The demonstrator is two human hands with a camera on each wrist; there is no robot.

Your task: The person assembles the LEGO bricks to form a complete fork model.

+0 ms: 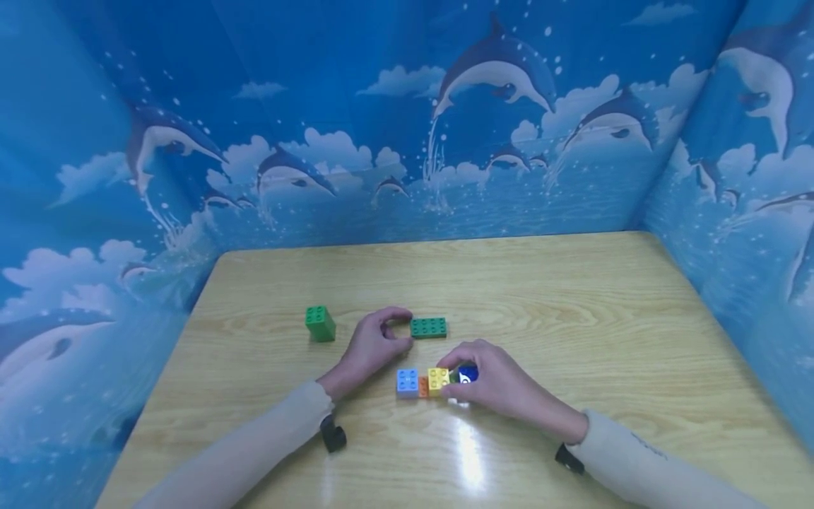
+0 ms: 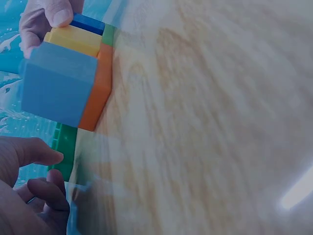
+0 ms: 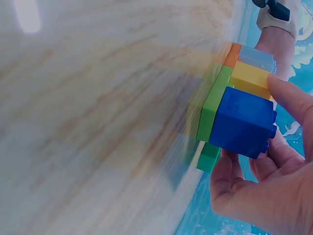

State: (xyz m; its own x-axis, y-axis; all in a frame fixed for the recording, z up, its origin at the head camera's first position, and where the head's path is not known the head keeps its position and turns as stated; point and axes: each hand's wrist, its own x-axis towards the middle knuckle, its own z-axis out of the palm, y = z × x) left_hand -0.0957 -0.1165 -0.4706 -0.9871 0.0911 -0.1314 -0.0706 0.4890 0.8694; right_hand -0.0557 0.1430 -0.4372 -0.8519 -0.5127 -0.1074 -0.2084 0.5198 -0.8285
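Note:
My right hand (image 1: 496, 378) pinches the yellow brick (image 1: 438, 380) between thumb and fingers. That brick sits between a light blue brick (image 2: 58, 83) and a dark blue brick (image 3: 243, 122), all in one row. Below them run an orange brick (image 2: 98, 90) and a lime green brick (image 3: 214, 105). Farther back, a flat dark green brick (image 1: 429, 327) with several studs lies on the table. My left hand (image 1: 374, 346) holds its left end with curled fingers and thumb at the corners.
A tall green block (image 1: 321, 324) stands upright left of my left hand. All of this is on a wood-grain table (image 1: 540, 297). Behind and beside it hangs a blue dolphin-print curtain (image 1: 356, 92). Each sleeve carries a small black wrist camera (image 1: 333, 433).

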